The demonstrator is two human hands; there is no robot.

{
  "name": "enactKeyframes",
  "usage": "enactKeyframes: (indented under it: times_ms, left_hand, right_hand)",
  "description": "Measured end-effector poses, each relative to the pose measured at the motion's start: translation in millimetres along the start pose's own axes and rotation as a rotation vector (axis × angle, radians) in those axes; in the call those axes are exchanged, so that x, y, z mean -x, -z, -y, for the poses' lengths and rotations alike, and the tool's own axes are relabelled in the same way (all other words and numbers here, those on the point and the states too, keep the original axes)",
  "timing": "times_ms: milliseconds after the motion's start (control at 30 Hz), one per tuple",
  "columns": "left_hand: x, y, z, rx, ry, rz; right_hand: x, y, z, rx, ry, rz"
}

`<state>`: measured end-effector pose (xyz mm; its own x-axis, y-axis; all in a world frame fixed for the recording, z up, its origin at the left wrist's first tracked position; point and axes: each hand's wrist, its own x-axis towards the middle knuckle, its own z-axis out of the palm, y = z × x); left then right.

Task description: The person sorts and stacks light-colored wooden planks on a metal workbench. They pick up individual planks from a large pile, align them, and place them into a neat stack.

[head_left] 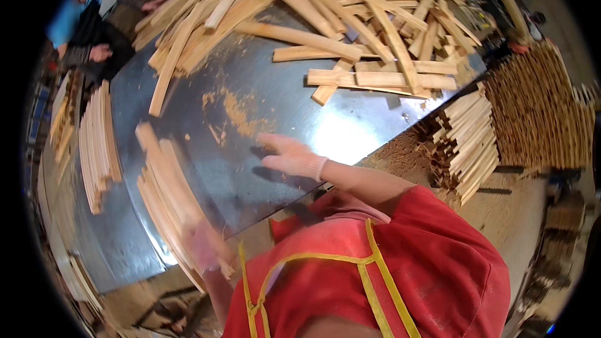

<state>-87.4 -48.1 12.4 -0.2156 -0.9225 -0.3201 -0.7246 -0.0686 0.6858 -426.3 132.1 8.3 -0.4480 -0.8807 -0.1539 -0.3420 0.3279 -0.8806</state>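
Note:
My right hand [291, 155], in a pale glove, is over the metal tabletop [231, 175] with its fingers apart and nothing in them. At the near left, my gloved left hand [205, 247] is closed on a wooden slat [172, 178], around its near end. The hand and that slat are smeared by motion, and the fingertips are hard to make out. Beside and under the slat lies a bundle of similar slats [156, 206], lengthwise and side by side. Sawdust [241, 112] is scattered on the metal beyond my right hand.
A loose heap of wooden slats [325, 19] covers the table's far side. Another neat row [97, 144] stands at the left. Slats [472, 141] are stacked off the right edge, beside a large stack [538, 106]. A person [94, 25] is at the far left.

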Motion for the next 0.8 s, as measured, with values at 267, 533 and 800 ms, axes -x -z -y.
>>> enactKeyframes:
  times_ms: [267,533,800]
  left_hand:
    - [-46.0,81.0,94.6,-0.671,0.006,-0.113]
    - [12.5,-132.6,-118.4,-0.525,-0.567,0.216]
    - [110.4,-414.2,-206.1,0.240,-0.224,1.451]
  right_hand:
    - [58.2,163.3,-93.2,0.045,-0.360,-0.466]
    - [38.2,372.4,-189.1,0.627,-0.572,-0.496]
    - [20.6,427.3,-252.1,0.755,-0.596,-0.204]
